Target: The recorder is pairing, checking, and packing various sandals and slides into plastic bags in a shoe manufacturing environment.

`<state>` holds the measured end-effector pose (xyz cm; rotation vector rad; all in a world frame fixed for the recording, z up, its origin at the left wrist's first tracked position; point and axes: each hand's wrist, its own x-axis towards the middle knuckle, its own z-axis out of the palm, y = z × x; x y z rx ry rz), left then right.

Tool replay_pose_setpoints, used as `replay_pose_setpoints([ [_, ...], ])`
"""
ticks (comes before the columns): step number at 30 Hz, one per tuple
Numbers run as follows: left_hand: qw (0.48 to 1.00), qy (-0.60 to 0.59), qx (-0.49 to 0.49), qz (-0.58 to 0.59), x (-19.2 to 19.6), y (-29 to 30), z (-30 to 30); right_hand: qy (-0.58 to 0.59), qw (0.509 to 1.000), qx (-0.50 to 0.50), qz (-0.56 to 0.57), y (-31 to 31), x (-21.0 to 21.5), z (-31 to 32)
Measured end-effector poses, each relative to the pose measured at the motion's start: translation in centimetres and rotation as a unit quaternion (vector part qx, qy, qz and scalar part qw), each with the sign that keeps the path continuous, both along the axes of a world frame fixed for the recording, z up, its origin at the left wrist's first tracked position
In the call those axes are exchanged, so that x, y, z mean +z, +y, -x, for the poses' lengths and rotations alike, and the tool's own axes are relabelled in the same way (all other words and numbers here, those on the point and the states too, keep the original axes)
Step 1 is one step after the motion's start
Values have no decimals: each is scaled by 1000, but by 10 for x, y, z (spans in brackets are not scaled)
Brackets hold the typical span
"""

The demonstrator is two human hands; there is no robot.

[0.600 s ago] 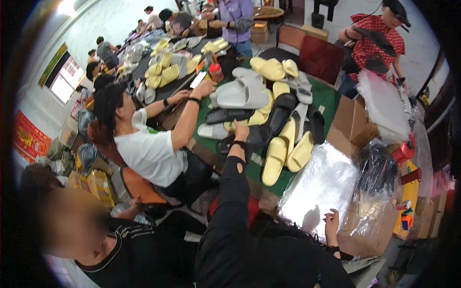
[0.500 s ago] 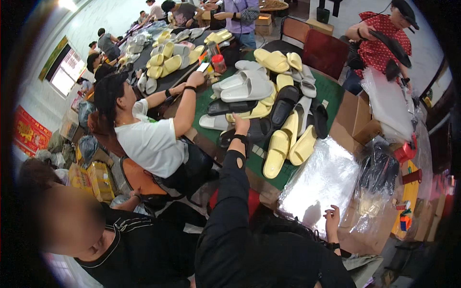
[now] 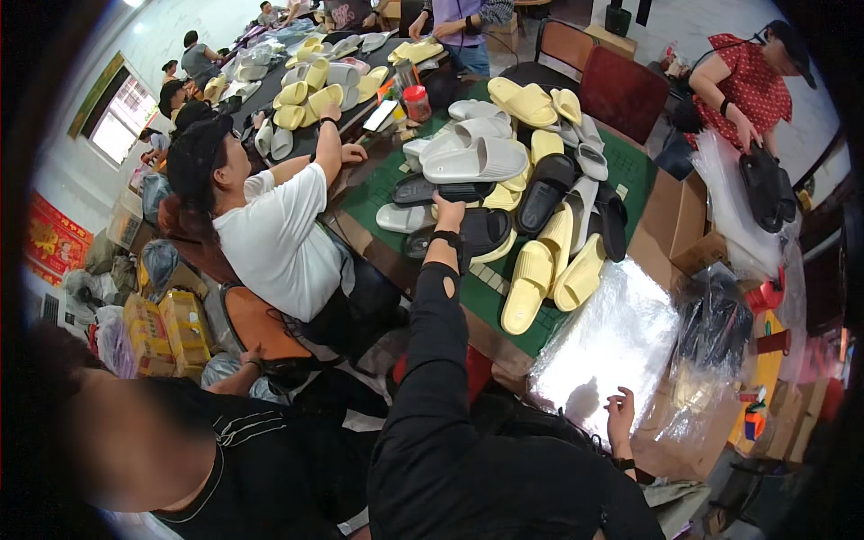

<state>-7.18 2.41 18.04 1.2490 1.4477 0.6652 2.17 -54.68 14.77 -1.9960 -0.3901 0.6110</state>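
My left hand (image 3: pixel 449 214) reaches over the green table mat (image 3: pixel 635 180) and is closed on the near edge of a black slipper (image 3: pixel 468 192); some of its fingers are hidden. Around it lies a pile of slippers: a light grey slipper (image 3: pixel 475 162) just beyond, another black slipper (image 3: pixel 486 232) under my wrist, and a yellow slipper (image 3: pixel 527 286) to the right. Held low by the right side, my right hand (image 3: pixel 619 414) has its fingers apart and holds nothing. Clear plastic sheets (image 3: pixel 612 333) lie close to it.
To the left sits a person in a white shirt (image 3: pixel 274 238), one hand at other slippers. A phone (image 3: pixel 380 114) and a red-lidded jar (image 3: pixel 416 103) stand beyond. At the right are an open cardboard box (image 3: pixel 697 225) and a person in red (image 3: pixel 740 85) holding black slippers.
My left hand has moved slightly farther onto the pile and closed on the black slipper. The white-shirted person's hand has left the phone for the slippers. The person in red has lowered the black slippers.
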Motion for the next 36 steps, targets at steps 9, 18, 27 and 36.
replay_pose_setpoints([
  [9,980,-180,53,65,0,2,-9,13,1000,1,4,8,0,-1],
  [18,896,-355,114,240,5,-74,-35,1,999,36,-28,27,6,-10],
  [27,815,-464,40,344,60,-179,-55,28,998,33,-50,-5,-29,-41],
  [36,824,-466,53,317,65,-257,-58,64,990,81,-96,-6,-30,-48],
])
